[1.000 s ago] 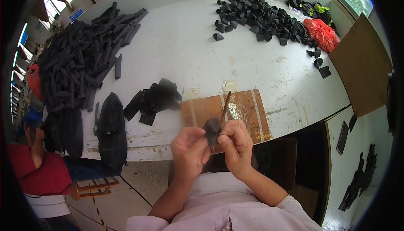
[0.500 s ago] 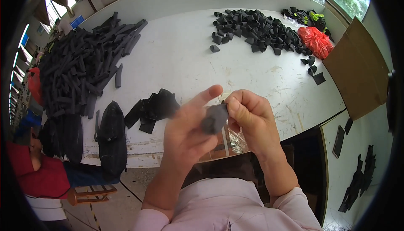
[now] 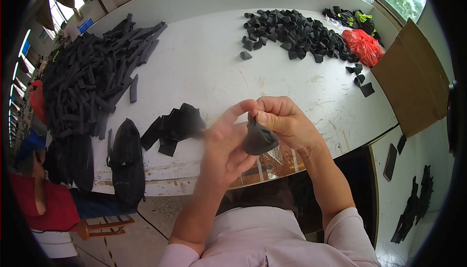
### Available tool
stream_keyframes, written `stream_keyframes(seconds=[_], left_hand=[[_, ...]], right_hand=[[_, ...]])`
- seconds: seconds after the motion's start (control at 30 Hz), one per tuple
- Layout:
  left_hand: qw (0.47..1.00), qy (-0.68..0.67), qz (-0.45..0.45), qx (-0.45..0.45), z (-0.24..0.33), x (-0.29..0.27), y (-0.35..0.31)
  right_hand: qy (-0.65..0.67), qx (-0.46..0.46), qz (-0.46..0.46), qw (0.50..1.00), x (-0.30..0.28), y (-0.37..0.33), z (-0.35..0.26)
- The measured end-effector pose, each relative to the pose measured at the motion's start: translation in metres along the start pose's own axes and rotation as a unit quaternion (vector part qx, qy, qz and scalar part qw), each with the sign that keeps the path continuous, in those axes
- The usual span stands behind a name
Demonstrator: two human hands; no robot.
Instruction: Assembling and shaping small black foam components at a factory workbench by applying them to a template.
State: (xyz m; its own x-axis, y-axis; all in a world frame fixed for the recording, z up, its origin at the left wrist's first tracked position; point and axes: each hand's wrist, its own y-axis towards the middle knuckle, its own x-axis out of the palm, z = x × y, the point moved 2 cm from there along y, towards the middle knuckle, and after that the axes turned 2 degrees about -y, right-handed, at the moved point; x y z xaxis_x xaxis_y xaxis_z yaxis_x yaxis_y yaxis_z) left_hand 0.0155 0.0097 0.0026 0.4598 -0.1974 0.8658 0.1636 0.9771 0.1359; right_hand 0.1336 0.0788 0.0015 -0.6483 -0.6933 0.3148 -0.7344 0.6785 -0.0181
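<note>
A small black fabric piece [image 3: 260, 139], bent into a rounded cup shape, hangs between my hands above the near edge of the table. The thumb and index finger of my right hand [image 3: 284, 121] pinch its upper edge. My left hand [image 3: 224, 143] curls around its left side, one fingertip meeting the right hand's pinch and the lower fingers against the piece. Part of the left hand's grip is hidden by the fabric. Just left of my left hand lie several flat black pieces [image 3: 182, 123], overlapping on the white table [image 3: 194, 62].
Long dark strips [image 3: 87, 77] form a big heap on the left. Small folded black pieces [image 3: 296, 33] are piled at the far right, beside a red plastic bag [image 3: 362, 47] and a cardboard sheet [image 3: 413, 77]. A black pouch [image 3: 127, 162] lies near-left, by a person in red [image 3: 48, 199].
The fabric piece has moved slightly right and turned, now hanging rounded below the right hand's pinch. My left hand has shifted right, its upper finger coming to the right fingertips.
</note>
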Motion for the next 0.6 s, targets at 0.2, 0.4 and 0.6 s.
stream_keyframes(seconds=[0.2, 0.4, 0.6], left_hand=[[0.976, 0.173, 0.118, 0.063, -0.016, -0.034, -0.006], [0.945, -0.300, 0.122, -0.049, -0.006, -0.030, 0.008], [0.981, 0.099, 0.154, 0.059, -0.028, -0.053, -0.004]], right_hand=[[0.032, 0.002, -0.020, 0.999, -0.011, -0.006, 0.045], [-0.066, 0.006, 0.024, 0.998, 0.003, 0.003, 0.010], [0.037, 0.039, 0.005, 0.999, -0.020, -0.003, 0.057]])
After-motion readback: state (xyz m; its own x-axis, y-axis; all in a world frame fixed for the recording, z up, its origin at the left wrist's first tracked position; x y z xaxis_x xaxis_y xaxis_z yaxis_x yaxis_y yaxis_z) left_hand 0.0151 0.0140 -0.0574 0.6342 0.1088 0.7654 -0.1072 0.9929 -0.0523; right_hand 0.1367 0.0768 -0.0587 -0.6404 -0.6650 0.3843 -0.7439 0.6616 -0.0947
